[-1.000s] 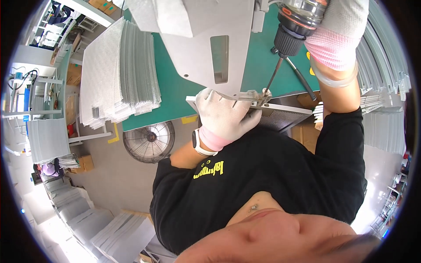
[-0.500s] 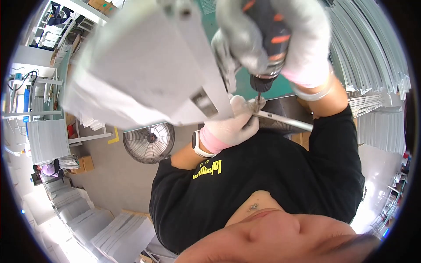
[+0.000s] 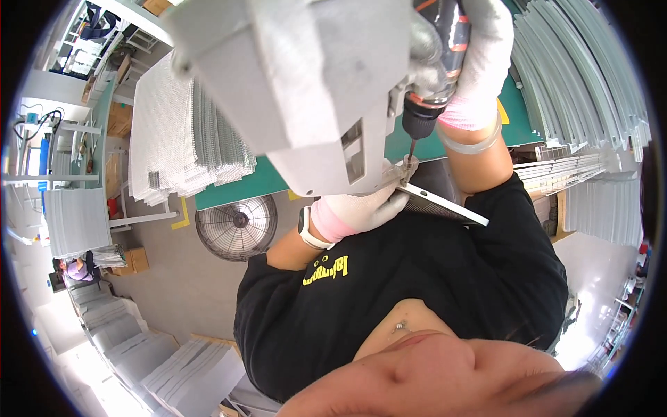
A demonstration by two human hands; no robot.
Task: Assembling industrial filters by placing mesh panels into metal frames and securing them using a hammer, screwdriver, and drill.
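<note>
My right hand (image 3: 484, 59), in a white glove with a pink cuff, is wrapped round a black and orange power drill (image 3: 424, 111). The drill points down, and its thin bit meets a small metal fitting (image 3: 407, 167). My left hand (image 3: 358, 210), gloved the same way, is closed at the corner of a white-edged mesh panel (image 3: 445, 203), just beside that fitting. A large grey housing (image 3: 278, 83) with a rectangular slot fills the upper middle. It hides part of the drill and some left fingertips.
A stack of mesh panels (image 3: 177, 139) lies on the green tabletop (image 3: 240, 186) at the left. Long pale strips (image 3: 583, 76) are piled at the right. A round floor fan (image 3: 240, 222) stands below the table's edge. Another person (image 3: 78, 270) is far left.
The grey housing has shifted right and looks sharper, uncovering the mesh panel stack. My right hand and the drill have moved a little, with the bit still at the fitting.
</note>
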